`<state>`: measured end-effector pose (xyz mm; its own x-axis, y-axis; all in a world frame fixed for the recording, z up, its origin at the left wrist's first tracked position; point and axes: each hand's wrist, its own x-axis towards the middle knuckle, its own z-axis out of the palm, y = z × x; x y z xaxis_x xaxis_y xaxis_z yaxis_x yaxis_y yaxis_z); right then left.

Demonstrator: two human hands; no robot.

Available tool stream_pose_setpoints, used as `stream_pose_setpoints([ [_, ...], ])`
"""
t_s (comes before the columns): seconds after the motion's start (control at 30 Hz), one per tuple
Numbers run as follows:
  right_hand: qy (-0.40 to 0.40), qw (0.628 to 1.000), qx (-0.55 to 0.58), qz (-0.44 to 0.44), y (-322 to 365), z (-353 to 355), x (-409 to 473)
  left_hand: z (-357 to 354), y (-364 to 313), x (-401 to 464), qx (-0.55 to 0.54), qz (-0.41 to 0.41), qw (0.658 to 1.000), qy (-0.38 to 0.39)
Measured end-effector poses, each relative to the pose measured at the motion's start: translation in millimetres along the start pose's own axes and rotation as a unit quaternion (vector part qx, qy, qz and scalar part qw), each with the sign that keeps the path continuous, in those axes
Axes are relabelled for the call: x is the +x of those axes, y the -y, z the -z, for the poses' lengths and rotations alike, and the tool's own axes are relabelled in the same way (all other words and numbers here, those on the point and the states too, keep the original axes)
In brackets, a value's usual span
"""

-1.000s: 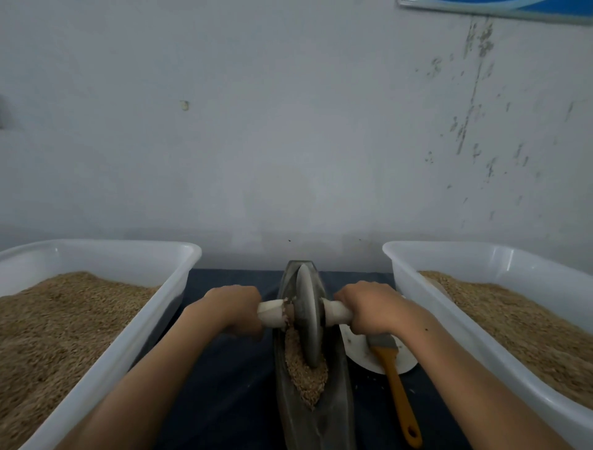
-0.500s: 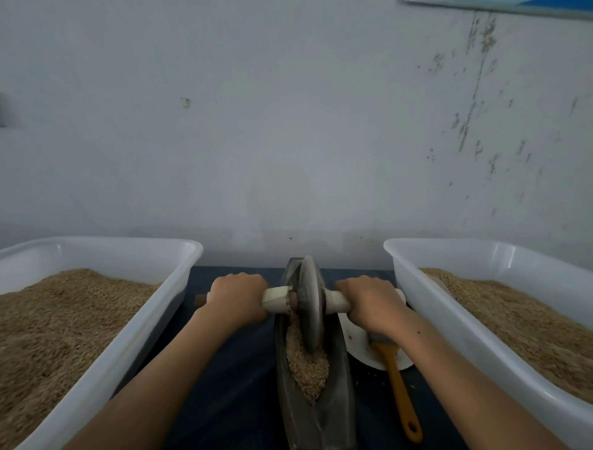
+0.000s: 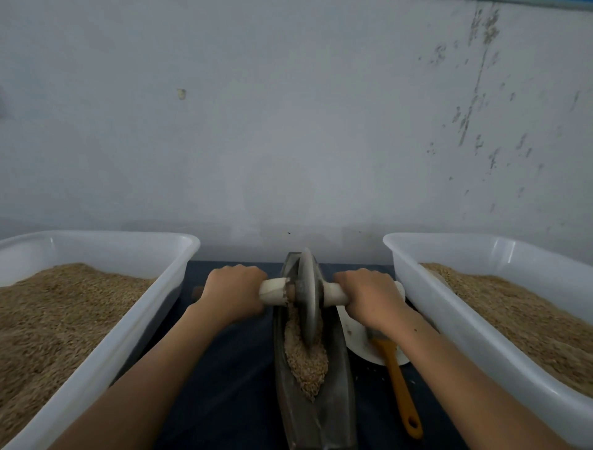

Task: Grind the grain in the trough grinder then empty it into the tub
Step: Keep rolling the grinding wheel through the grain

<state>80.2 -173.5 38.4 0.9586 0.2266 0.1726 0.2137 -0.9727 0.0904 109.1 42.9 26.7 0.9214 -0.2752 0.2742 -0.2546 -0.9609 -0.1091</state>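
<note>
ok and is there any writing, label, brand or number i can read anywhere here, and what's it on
None: no readable text in the head view.
White tubs: plain walls, no label or brand visible.
Grinder trough, wheel and orange brush: no markings visible.
Blue-edged strip at the wall's top right: cut off by the frame, nothing legible.
Dark streaks on the wall: stains, not writing.
</note>
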Motion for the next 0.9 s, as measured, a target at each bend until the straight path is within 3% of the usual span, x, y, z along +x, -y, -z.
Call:
stream_pose_setpoints([
  [0.07,-0.023,1.0,0.0,-0.001,1,0,-1,-2,0,0,-0.005,0.002,1.0,-0.007],
  [0.17,-0.002,0.999,-0.029,0.013,3,4,0,0,2,-1,-0.025,0.009,0.998,0.06],
  [0.3,0.089,0.995,-0.023,0.034,-1,11,-1,9,2,-2,-0.048,0.016,0.981,0.187],
  [0.4,0.145,0.989,0.005,0.028,-4,13,-3,13,2,-3,-0.055,0.014,0.972,0.228],
  [0.5,0.129,0.992,0.001,0.016,-4,10,-1,13,0,-3,-0.031,0.02,0.982,0.186],
  [0.7,-0.026,1.0,-0.011,-0.001,2,-2,-1,-1,-2,-3,0.001,0.019,1.0,-0.017],
  [0.8,-0.04,0.999,-0.01,0.004,1,-3,-1,-2,-2,-3,-0.005,0.018,1.0,-0.017],
  [0.9,0.017,1.0,-0.008,0.015,-2,1,0,2,-2,-3,-0.004,0.014,0.999,0.032],
])
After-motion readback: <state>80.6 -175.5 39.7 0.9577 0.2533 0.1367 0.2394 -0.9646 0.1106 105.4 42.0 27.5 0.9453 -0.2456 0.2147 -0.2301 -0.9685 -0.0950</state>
